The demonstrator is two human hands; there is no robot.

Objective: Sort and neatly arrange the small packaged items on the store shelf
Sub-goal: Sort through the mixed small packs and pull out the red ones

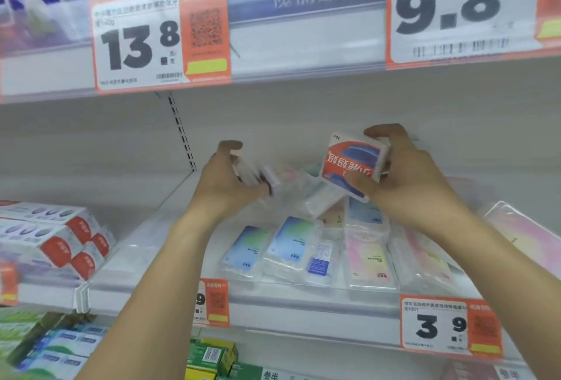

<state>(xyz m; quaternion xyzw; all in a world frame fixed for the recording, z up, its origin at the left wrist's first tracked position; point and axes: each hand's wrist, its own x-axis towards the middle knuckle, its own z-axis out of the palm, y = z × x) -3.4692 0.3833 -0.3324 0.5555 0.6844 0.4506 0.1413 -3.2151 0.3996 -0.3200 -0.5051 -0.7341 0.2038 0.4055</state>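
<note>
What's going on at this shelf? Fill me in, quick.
A person is tidying small packets on a store shelf. The right hand grips a red-and-blue packet, held upside down above the pile. The left hand holds a small blurred pack. Blue packets and pink packets lie flat below, partly lined up.

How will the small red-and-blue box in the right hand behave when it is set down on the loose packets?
The small red-and-blue box looks stiff, keeping flat faces in the right hand. Probably light, since fingertips alone carry it. It may slide or tip on the glossy clear packets.
</note>
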